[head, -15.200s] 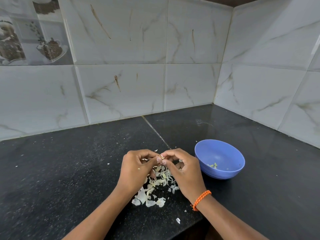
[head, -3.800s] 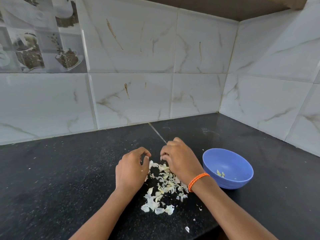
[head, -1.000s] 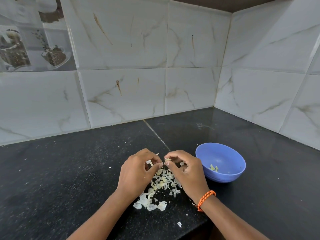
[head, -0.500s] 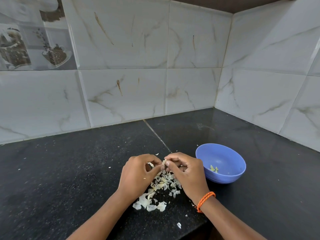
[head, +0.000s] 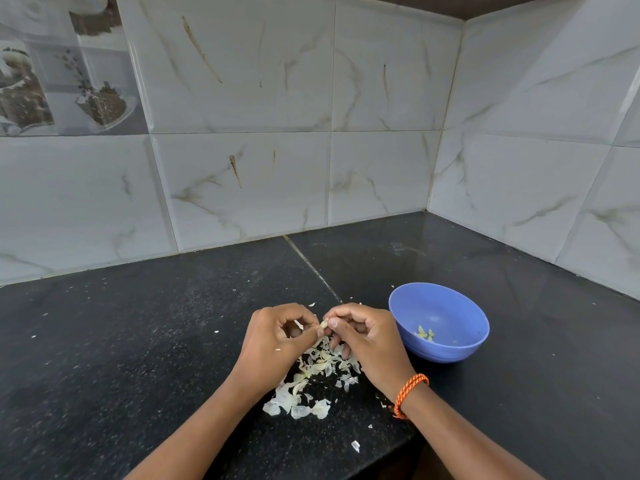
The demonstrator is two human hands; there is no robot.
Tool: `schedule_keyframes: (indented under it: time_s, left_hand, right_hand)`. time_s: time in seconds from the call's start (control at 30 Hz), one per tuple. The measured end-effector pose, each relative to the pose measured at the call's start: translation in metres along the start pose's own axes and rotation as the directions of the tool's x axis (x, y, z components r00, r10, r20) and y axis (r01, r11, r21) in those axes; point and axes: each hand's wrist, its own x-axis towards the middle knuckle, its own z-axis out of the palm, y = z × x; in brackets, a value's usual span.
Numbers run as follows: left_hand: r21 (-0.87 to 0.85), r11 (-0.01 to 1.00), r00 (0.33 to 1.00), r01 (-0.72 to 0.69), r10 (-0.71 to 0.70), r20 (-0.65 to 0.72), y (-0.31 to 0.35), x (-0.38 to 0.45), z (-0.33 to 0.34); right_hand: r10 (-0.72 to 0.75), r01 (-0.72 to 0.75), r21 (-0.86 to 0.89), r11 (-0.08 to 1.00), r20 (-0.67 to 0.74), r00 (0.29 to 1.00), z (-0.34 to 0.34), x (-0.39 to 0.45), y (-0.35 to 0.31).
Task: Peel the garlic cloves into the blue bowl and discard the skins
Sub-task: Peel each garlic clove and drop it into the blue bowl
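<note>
Where the fingertips of both hands met, a small pale garlic clove was pinched between them, held above the black speckled stone counter. The left hand had its fingers curled in a loop, thumb and forefinger closed on the clove from the nine o'clock side. The right hand gripped it from three o'clock, thumb and forefinger tight on it, the other fingers bent downward toward the counter. An orange braided band circled the right wrist.

Directly below the hands, at six o'clock from the clove, lay a loose heap of thin whitish garlic skins, spread on the counter between the two forearms. A few stray flakes were scattered farther out, one near the counter's front edge.

At three o'clock from the hands, just beside the right hand but apart from it, stood the round blue plastic bowl, upright, with a few pale peeled garlic pieces lying in its bottom. White marble-patterned wall tiles rose behind the counter at twelve o'clock and along the right.
</note>
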Motion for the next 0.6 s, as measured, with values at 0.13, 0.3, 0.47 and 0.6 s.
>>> schedule_keyframes:
  time_s: [0.13, 0.3, 0.47, 0.6]
  left_hand:
    - [-0.188, 0.981, 0.998, 0.039, -0.029, 0.057, 0.001, 0.000, -0.002]
    - [-0.360, 0.931, 0.995, 0.060, -0.028, 0.093, 0.009, 0.002, -0.001]
    - [-0.080, 0.997, 1.000, 0.012, -0.012, 0.012, 0.003, 0.004, -0.004]
    - [0.189, 0.982, 0.999, -0.017, 0.027, -0.047, -0.001, 0.003, -0.004]
  right_hand:
    - [0.051, -0.066, 0.157, 0.985, 0.097, 0.994, -0.004, 0.003, -0.002]
    - [0.081, -0.108, 0.263, 0.959, 0.113, 0.990, -0.008, 0.003, -0.005]
    - [0.023, -0.018, 0.141, 0.990, -0.031, 0.999, -0.003, -0.002, -0.008]
    - [-0.016, 0.018, 0.015, 1.000, -0.085, 0.996, 0.001, -0.005, -0.009]
